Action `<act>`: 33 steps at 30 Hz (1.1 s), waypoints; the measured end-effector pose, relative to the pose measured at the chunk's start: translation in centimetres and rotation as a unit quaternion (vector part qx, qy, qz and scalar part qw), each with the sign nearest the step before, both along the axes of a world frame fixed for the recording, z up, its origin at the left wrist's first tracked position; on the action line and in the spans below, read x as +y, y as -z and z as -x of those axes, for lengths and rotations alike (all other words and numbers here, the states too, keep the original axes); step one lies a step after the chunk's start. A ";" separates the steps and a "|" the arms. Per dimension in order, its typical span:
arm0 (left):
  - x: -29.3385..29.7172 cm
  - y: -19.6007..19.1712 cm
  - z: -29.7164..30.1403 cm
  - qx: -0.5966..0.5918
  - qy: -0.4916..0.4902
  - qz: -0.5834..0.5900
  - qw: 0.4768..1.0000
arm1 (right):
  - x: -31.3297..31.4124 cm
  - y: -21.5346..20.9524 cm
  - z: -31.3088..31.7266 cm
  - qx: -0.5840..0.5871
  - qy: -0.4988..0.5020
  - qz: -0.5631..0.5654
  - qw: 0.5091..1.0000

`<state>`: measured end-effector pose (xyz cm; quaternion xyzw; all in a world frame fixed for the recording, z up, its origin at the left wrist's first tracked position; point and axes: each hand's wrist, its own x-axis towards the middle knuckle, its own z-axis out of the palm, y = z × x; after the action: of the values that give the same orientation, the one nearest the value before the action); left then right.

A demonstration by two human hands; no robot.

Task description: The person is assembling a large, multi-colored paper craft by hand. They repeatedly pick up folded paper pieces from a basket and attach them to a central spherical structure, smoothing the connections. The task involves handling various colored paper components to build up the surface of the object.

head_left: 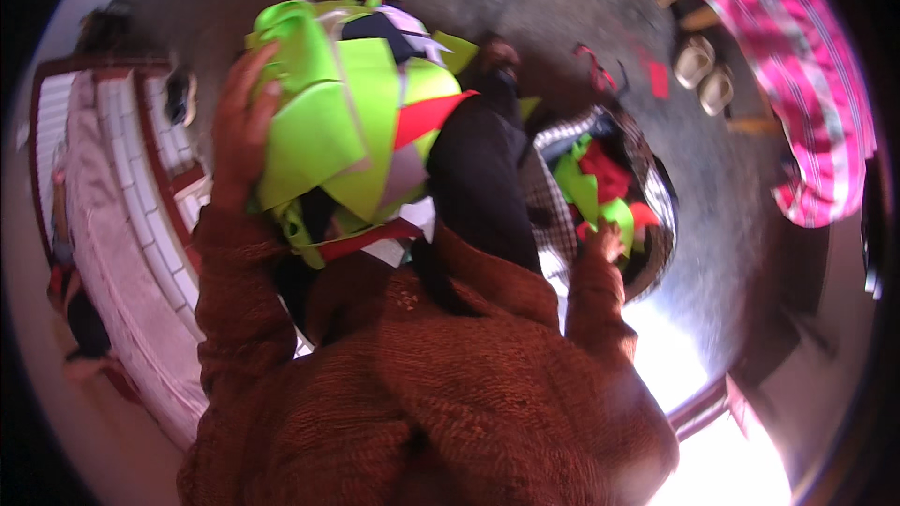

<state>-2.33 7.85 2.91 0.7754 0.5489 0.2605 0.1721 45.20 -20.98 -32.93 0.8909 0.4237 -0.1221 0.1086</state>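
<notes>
A big heap of fabric pieces (319,131), mostly lime green with some red, navy and pale ones, rests at my lap beside my dark-trousered leg. Against the heap's left side lies my left hand (246,117), fingers stretched along the cloth. To the right of my leg stands a checked cloth bag (555,192) with its mouth open. It holds red, orange and lime-green scraps. My right hand (605,242) reaches into it, its fingers closed on a lime-green fabric scrap (616,214). Part of those fingers is hidden by the cloth.
Red scraps (658,80) lie on the grey floor beyond the bag, near a pair of light slippers (695,63). A pink checked cloth (797,66) drapes over wooden-legged furniture at the right. On the left is a bed frame (141,178) with a pale mauve cover. Bright light falls at lower right.
</notes>
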 end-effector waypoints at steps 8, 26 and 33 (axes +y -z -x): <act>-1.2 -0.6 -0.3 0.023 -0.024 -0.059 0.998 | 4.3 -2.5 -1.7 0.269 0.059 -0.180 0.944; -2.2 -0.1 -1.6 0.041 -0.108 -0.104 0.988 | 16.9 -7.4 18.7 0.519 0.002 -0.114 0.847; -2.7 -0.2 -1.2 0.059 -0.135 -0.111 0.983 | 18.3 -9.9 17.0 0.507 0.037 -0.199 0.838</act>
<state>-1.10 5.10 3.08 0.7226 0.6252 0.2945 0.0151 28.21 -2.63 -23.04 0.7218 0.4015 -0.4737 -0.3057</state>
